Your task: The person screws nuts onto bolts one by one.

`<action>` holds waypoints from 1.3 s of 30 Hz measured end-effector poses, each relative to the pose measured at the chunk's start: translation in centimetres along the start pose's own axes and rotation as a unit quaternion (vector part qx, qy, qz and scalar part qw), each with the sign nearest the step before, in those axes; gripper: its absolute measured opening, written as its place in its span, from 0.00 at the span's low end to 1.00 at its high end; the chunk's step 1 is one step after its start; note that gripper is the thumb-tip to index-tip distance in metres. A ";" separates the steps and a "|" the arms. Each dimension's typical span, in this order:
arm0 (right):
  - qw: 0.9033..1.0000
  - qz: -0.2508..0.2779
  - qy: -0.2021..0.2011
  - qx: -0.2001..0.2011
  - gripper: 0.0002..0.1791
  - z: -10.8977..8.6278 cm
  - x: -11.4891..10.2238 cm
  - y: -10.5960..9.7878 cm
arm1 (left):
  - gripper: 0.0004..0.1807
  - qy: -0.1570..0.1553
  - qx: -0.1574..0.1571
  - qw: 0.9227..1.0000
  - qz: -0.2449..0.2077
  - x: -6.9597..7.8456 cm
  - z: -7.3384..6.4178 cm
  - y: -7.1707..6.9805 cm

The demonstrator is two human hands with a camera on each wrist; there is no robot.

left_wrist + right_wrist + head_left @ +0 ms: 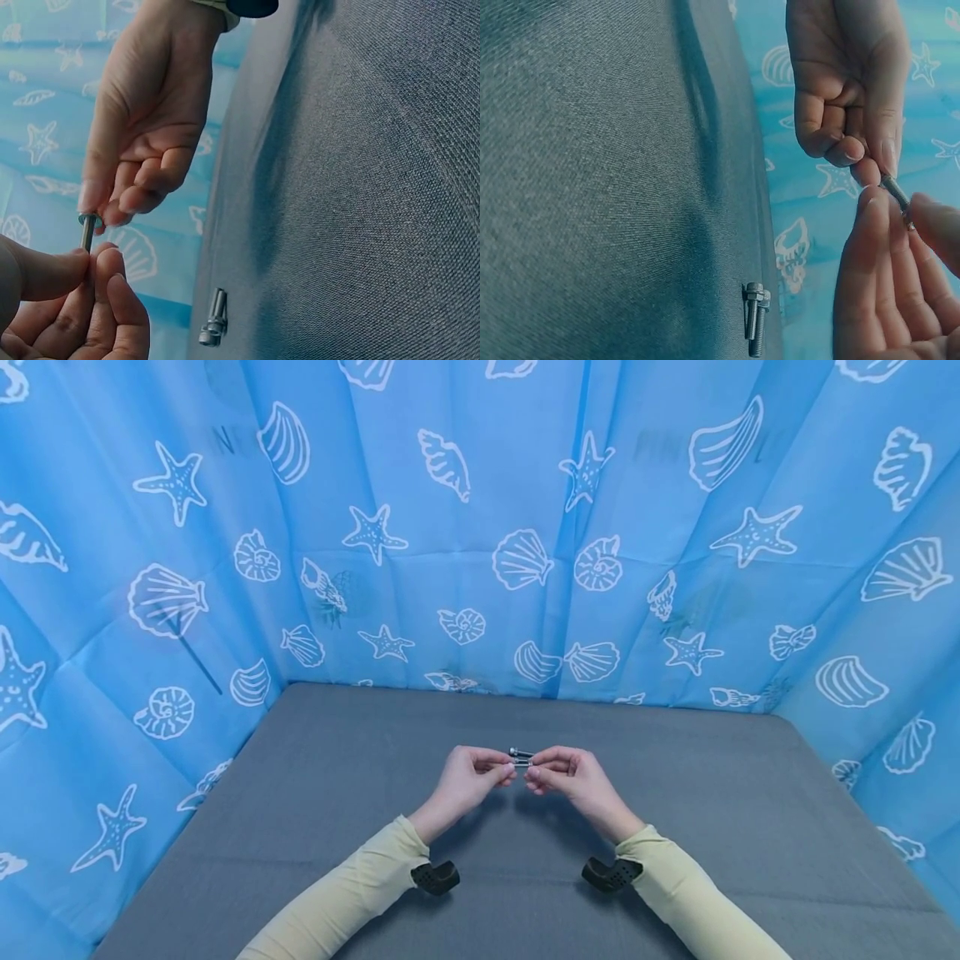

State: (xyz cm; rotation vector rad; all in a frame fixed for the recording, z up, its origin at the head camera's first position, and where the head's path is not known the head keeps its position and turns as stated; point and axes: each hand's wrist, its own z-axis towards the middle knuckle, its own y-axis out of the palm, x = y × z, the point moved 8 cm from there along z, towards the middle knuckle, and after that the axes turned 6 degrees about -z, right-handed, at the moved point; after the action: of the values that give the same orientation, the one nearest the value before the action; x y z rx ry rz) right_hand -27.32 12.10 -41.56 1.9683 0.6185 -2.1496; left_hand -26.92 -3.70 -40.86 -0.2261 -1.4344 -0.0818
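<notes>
A slim metal bolt (522, 764) spans the gap between both hands, held above the table. My left hand (467, 781) pinches one end of its shank between thumb and fingers. At the other end, my right hand (576, 779) pinches a small metal ring (91, 220) around the bolt; whether it is a washer or a nut I cannot tell. The fingertips partly hide both bolt ends. Loose bolts (754, 311) with hex heads lie side by side on the table, just beyond the hands in the head view.
The grey cloth-covered table (360, 727) stretches out around the hands. A blue curtain (465, 527) with white shells and starfish hangs behind and along both sides. Black wrist devices (437, 877) sit below the pale yellow sleeves (352, 893).
</notes>
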 end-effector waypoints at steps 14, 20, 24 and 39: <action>1.000 0.018 0.000 -0.010 0.23 -0.2 -0.1 0.0 | 0.09 -0.002 -0.005 1.000 0.003 0.0 0.0 0.0; 1.000 -0.021 0.020 -0.002 0.24 0.1 0.5 0.1 | 0.10 -0.005 -0.006 1.000 0.003 0.0 -0.1 0.1; 1.000 -0.005 0.025 -0.011 0.26 0.0 0.6 0.2 | 0.09 -0.008 -0.003 1.000 -0.001 0.0 -0.1 0.0; 0.999 -0.012 0.037 -0.016 0.26 0.2 1.0 0.6 | 0.09 -0.005 0.004 1.000 -0.002 -0.4 -0.1 -0.1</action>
State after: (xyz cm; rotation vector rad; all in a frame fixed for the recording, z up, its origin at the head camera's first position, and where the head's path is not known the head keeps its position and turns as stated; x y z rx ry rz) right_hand -27.44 11.66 -42.65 2.0424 0.6880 -2.0738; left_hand -26.85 -3.81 -41.28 -0.2184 -1.4441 -0.0785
